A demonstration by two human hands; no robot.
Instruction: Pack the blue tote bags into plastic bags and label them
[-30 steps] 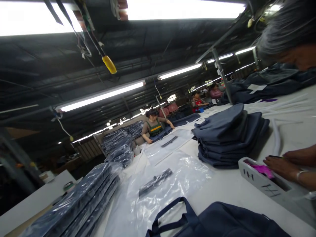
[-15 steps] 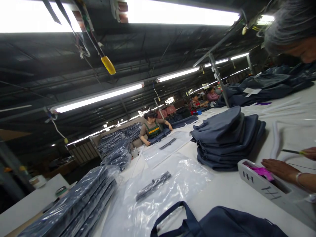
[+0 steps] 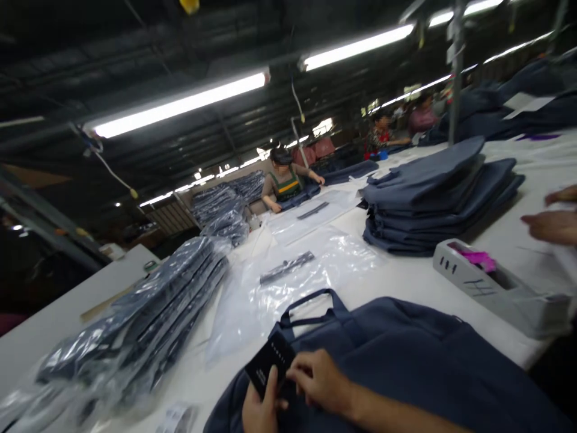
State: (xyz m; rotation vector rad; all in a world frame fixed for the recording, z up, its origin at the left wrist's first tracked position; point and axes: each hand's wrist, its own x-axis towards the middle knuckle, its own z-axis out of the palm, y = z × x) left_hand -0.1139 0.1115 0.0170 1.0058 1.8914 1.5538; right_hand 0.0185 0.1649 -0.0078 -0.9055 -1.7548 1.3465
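A navy fabric bag (image 3: 406,343) with a looped handle lies across the near table. Over its left part, my left hand (image 3: 264,406) holds a black tag (image 3: 270,364) with small pale print, thumb on its face. My right hand (image 3: 318,379) is just right of the tag, its thumb and index finger pinched together at the tag's edge; whatever is between them is too small to make out. Beyond the bag, a clear plastic bag (image 3: 329,264) with a dark printed strip lies flat.
Plastic-wrapped bags (image 3: 166,300) are stacked at left, folded navy bags (image 3: 433,192) at right. A grey box (image 3: 491,285) holds something pink. A co-worker's hands (image 3: 554,222) are at the right edge; another person (image 3: 288,180) works farther back.
The view has tilted down, and both my hands have come into view with the black tag. More of the navy bag shows. The co-worker's hands at the right have moved off the grey box.
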